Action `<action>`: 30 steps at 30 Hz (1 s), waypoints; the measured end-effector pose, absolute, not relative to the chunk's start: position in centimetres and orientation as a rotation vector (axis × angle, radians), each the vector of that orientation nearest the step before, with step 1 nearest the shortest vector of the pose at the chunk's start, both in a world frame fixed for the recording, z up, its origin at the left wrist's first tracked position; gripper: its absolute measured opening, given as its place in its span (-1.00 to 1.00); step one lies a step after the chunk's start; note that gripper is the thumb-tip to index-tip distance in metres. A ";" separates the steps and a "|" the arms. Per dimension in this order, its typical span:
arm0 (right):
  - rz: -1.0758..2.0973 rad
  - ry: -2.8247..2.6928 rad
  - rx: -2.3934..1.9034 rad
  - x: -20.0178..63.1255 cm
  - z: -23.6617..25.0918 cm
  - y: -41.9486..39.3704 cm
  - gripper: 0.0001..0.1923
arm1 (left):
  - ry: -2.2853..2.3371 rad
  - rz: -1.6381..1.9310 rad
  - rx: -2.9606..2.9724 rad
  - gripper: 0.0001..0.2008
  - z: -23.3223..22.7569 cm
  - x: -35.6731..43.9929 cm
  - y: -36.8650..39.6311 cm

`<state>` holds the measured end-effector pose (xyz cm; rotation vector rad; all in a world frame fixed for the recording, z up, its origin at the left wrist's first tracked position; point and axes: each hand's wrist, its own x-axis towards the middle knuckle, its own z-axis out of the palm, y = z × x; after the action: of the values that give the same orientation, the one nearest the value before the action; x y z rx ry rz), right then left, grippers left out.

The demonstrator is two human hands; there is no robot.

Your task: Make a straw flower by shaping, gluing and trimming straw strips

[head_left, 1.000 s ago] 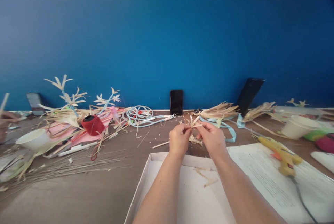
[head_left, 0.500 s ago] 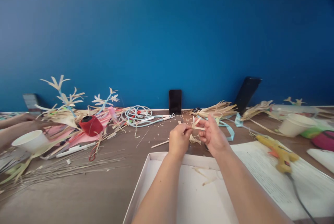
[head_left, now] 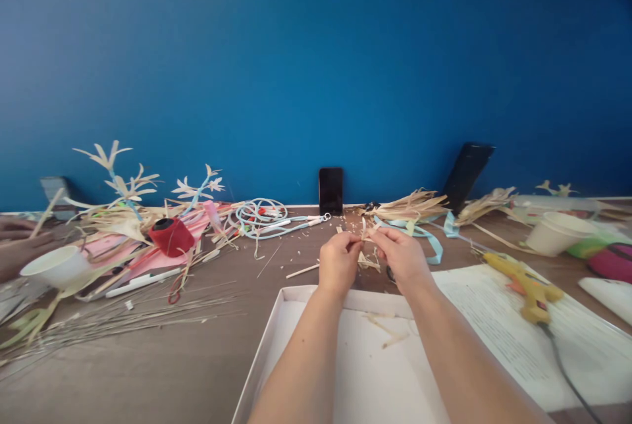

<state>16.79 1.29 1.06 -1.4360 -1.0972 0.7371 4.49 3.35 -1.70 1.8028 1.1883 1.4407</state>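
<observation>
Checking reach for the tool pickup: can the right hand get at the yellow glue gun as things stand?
Probably yes, once freed. The right hand now pinches a straw piece together with the left hand. The glue gun lies on its side on printed paper to its right, nothing between.

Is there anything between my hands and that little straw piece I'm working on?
Nothing visible. The left hand and right hand both pinch the straw piece directly at the fingertips, above the far rim of the white box. Loose straw scraps lie on the table beneath, apart from the grip.
</observation>
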 end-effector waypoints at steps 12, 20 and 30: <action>0.696 -1.144 -1.511 16.6 1.8 1.0 -0.60 | 1.202 1.435 1.785 -0.91 -1.7 4.5 3.3; 0.618 -1.174 -1.523 16.3 2.0 0.9 -0.62 | 1.213 1.422 1.762 -0.90 -1.3 4.5 3.2; 0.619 -1.199 -1.545 16.2 2.2 0.6 -0.62 | 1.209 1.432 1.764 -0.90 -1.5 4.5 3.2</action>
<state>16.17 0.57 2.21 -1.5454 -1.1988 0.6193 4.48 3.25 -1.48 1.7639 1.2092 1.4319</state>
